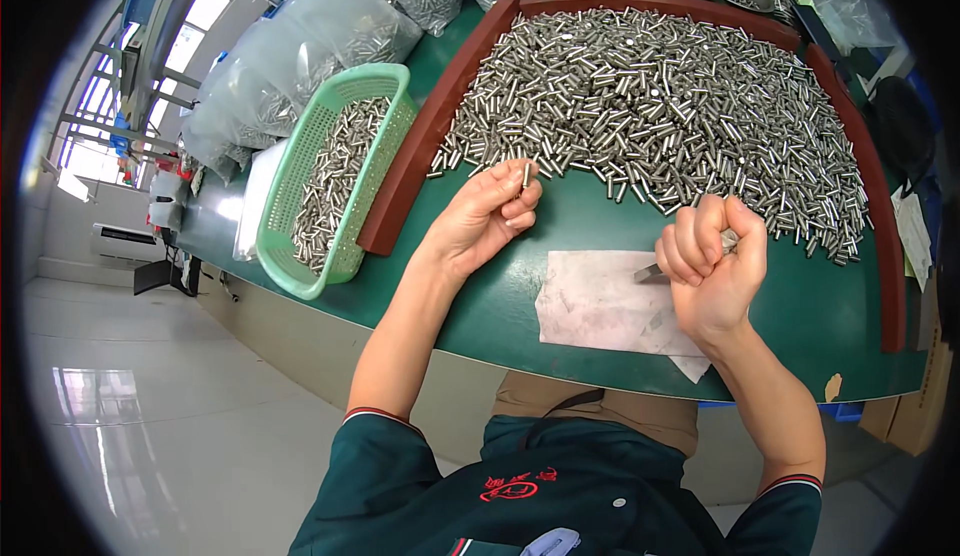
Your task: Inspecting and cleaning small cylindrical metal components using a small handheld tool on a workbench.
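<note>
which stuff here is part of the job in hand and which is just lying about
Seemingly in the job:
- metal pin, in the left hand
- grey tool, mostly hidden by the right hand
- pile of pins
- green basket, holding more pins

Probably just lying about:
- clear plastic bag
- paper
- cardboard box

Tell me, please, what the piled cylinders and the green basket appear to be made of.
Piled cylinders: probably steel or another metal, smooth and bright, given their sharp silvery glints. Green basket: likely moulded plastic, slightly glossy, given its even colour and perforated walls.
</note>
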A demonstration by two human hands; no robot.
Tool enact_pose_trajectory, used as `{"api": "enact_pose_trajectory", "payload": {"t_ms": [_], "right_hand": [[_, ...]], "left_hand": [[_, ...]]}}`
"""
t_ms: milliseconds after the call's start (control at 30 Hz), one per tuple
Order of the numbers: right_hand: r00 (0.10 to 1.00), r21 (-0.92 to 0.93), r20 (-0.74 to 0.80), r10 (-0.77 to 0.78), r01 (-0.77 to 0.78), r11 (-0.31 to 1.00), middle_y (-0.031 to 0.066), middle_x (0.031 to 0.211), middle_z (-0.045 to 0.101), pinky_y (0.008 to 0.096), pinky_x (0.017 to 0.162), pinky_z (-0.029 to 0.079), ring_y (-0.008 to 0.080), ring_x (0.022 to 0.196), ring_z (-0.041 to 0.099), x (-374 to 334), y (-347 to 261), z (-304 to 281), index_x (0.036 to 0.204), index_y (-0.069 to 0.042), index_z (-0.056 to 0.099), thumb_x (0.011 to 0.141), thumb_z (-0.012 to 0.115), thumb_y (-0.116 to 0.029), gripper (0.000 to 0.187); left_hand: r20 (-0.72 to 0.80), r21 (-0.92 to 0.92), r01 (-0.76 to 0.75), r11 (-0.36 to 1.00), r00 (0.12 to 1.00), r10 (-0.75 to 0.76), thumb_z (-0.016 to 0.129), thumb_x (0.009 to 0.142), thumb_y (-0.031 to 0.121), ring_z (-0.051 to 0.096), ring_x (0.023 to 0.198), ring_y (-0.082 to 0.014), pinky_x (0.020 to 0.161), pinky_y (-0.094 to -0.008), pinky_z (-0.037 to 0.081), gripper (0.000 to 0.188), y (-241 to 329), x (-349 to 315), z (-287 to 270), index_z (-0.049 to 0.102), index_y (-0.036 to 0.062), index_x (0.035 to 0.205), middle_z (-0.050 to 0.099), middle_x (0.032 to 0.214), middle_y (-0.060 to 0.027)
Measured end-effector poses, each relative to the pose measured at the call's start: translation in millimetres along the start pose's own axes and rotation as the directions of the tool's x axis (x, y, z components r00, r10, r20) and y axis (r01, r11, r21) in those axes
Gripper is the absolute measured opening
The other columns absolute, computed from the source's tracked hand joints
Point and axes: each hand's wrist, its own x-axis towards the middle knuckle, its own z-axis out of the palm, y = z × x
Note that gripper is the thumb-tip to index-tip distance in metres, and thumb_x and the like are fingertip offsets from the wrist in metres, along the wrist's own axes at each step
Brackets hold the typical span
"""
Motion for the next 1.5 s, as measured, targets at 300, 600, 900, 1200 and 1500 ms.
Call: {"api": "enact_pose_trajectory", "payload": {"t_ms": [300, 600, 900, 1200, 1500], "right_hand": [[1.000, -0.008, -0.022, 0.008, -0.008, 1.000, -0.0014, 0.043, 0.024, 0.0241, 0.039, 0.017, 0.0083, 0.038, 0.016, 0, 1, 0, 0.050, -0.011, 0.026, 0.086, 0.029, -0.028, 0.040], [1.000, -0.014, -0.021, 0.019, -0.019, 1.000, -0.0011, 0.043, 0.024, 0.0240, 0.039, 0.017, 0.0083, 0.039, 0.016, 1, 1, 0, 0.050, -0.010, 0.026, 0.086, 0.029, -0.028, 0.040], [0.999, -0.017, -0.019, 0.031, -0.032, 0.999, -0.0011, 0.044, 0.024, 0.0237, 0.040, 0.018, 0.0083, 0.039, 0.017, 0, 1, 0, 0.051, -0.010, 0.026, 0.086, 0.030, -0.028, 0.039], [0.999, 0.018, -0.002, -0.040, 0.040, 0.999, -0.0011, 0.044, 0.024, 0.0241, 0.040, 0.018, 0.0084, 0.039, 0.017, -3, 0, -1, 0.051, -0.010, 0.026, 0.086, 0.029, -0.028, 0.039], [0.996, -0.016, -0.011, -0.093, 0.093, 0.996, -0.0019, 0.044, 0.025, 0.0233, 0.039, 0.016, 0.0071, 0.040, 0.018, 1, 7, -2, 0.052, -0.009, 0.029, 0.085, 0.030, -0.027, 0.038]], "left_hand": [[-0.214, -0.004, -0.068, 0.998, 0.975, 0.065, 0.047, 0.086, 0.017, 0.042, 0.059, -0.0086, 0.052, -0.0213, 0.036, 0.017, -1, 0, 14, 0.052, 0.0008, 0.091, 0.053, 0.074, -0.0076], [0.001, 0.999, 0.024, -0.038, 0.838, 0.546, 0.062, 0.072, 0.006, 0.047, 0.051, -0.0139, 0.050, -0.0257, 0.038, 0.009, -5, 9, 14, 0.062, 0.0030, 0.081, 0.052, 0.059, -0.0061], [0.190, 0.977, -0.109, -0.182, 0.832, 0.522, 0.062, 0.072, 0.006, 0.051, 0.053, -0.0207, 0.050, -0.0319, 0.040, 0.008, -7, 11, 12, 0.057, 0.0012, 0.076, 0.053, 0.060, -0.0102], [0.090, 0.977, -0.156, 0.147, 0.922, 0.377, 0.061, 0.074, 0.005, 0.033, 0.050, -0.0034, 0.045, -0.0207, 0.028, 0.008, -24, -6, 41, 0.058, -0.0014, 0.074, 0.041, 0.054, 0.0038], [0.326, 0.945, -0.322, -0.056, 0.909, 0.259, 0.064, 0.068, 0.002, 0.036, 0.042, -0.0111, 0.040, -0.0266, 0.029, 0.007, -51, -9, 58, 0.057, 0.0014, 0.066, 0.040, 0.048, -0.0023]]}}
